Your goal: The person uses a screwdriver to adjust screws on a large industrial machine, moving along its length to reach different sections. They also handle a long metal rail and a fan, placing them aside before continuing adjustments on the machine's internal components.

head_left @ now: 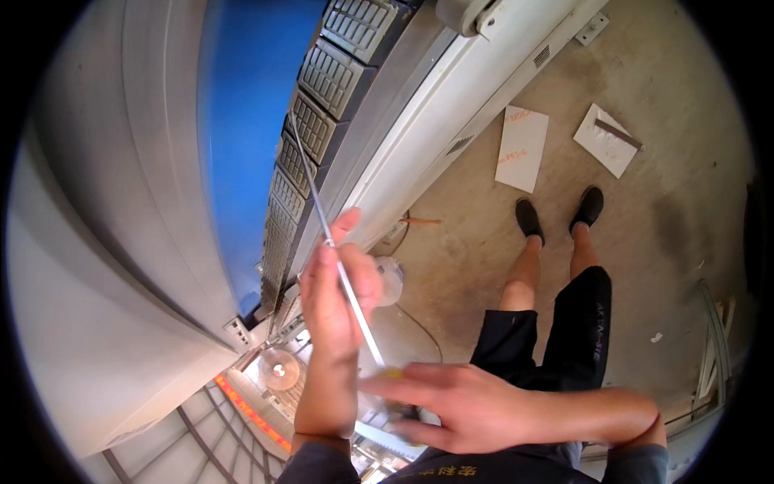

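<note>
A long, thin, pale strip, apparently the blade of a tape measure (355, 310), slants from near my chest up to a row of grey slotted blocks (310, 125) on a machine. My left hand (343, 294) is closed around the strip partway along, thumb on it and one finger reaching past. Near its lower end is my right hand (459, 403), smeared by motion, with fingers curled about a small yellow and dark body that they partly cover. The strip's far tip lies over the blocks.
A blue panel (250, 121) and curved grey covers (105, 226) rise at left, beside a white rail (451, 97). Two white boards (522, 149) lie on the concrete floor near my feet, one with a dark bar (618, 134). A translucent bucket (390, 281) stands behind my left hand.
</note>
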Action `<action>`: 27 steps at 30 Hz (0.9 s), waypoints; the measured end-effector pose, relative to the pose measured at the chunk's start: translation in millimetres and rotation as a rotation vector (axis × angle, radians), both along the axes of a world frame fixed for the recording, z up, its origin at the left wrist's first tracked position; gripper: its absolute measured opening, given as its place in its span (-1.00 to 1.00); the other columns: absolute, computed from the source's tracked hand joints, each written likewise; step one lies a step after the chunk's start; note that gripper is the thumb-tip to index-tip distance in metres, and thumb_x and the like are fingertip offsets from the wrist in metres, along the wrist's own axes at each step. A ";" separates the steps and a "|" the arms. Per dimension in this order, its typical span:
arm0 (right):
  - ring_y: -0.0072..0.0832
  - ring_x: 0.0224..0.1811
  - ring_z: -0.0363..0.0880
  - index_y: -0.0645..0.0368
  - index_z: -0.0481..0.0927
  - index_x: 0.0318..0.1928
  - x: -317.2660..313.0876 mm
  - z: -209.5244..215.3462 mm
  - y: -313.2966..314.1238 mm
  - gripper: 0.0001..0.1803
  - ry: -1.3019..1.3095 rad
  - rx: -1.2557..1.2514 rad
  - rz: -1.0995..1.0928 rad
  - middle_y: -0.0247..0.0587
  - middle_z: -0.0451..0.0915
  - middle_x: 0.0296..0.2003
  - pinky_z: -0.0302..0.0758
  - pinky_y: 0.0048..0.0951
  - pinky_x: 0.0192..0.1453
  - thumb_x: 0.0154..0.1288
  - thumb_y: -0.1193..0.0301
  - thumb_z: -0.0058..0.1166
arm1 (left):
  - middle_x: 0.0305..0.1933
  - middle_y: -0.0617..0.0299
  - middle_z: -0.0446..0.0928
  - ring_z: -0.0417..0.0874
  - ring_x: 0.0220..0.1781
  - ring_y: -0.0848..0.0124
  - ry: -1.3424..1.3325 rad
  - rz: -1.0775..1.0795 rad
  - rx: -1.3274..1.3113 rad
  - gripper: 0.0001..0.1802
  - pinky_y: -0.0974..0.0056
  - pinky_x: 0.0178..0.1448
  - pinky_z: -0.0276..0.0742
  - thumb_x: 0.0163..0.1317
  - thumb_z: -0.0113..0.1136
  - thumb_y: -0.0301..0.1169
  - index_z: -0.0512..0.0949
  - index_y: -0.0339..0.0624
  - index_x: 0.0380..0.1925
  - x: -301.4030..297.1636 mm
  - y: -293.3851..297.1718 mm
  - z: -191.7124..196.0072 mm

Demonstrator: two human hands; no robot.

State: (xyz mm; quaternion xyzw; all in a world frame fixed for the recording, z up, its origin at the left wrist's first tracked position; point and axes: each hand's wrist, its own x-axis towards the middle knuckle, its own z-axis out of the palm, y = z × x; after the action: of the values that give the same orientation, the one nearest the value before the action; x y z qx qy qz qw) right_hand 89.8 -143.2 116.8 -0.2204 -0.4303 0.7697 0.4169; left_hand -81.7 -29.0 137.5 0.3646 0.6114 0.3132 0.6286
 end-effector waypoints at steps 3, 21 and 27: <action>-0.07 -0.25 0.64 -0.01 0.36 0.37 -34.4 21.2 23.6 -0.37 0.027 -0.100 -0.034 -0.04 0.55 -0.20 0.59 -0.16 -0.14 0.31 0.39 0.19 | -0.57 0.32 0.31 0.27 -0.72 0.59 0.023 0.028 0.060 -0.40 0.46 -0.69 0.20 0.58 -0.14 -0.25 0.07 -0.27 0.50 -14.4 5.3 20.9; -0.22 -0.13 0.63 0.09 0.57 0.18 -145.5 51.7 33.0 -0.53 0.204 -0.173 -0.428 -0.12 0.54 -0.07 0.58 -0.34 -0.03 0.23 0.45 0.27 | -0.51 0.25 0.37 0.27 -0.74 0.56 -0.530 -0.015 -0.079 -0.42 0.45 -0.70 0.26 0.62 -0.33 -0.37 -0.13 -0.22 0.55 -78.3 36.4 33.6; -0.31 -0.21 0.59 0.09 0.61 0.15 -154.1 53.7 37.4 -0.53 0.278 -0.202 -0.504 -0.20 0.53 -0.16 0.56 -0.39 -0.15 0.20 0.45 0.36 | -0.55 0.32 0.39 0.29 -0.76 0.58 -0.542 0.024 -0.186 -0.45 0.45 -0.71 0.27 0.63 -0.37 -0.34 -0.06 -0.23 0.54 -82.0 46.7 32.9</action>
State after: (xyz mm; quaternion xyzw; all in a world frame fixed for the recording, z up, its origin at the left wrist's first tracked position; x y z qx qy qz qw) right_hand -64.3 -105.8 170.5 -0.2529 -0.2222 0.7038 0.6256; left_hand -163.7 17.7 170.3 0.2008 0.4513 0.3491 0.7963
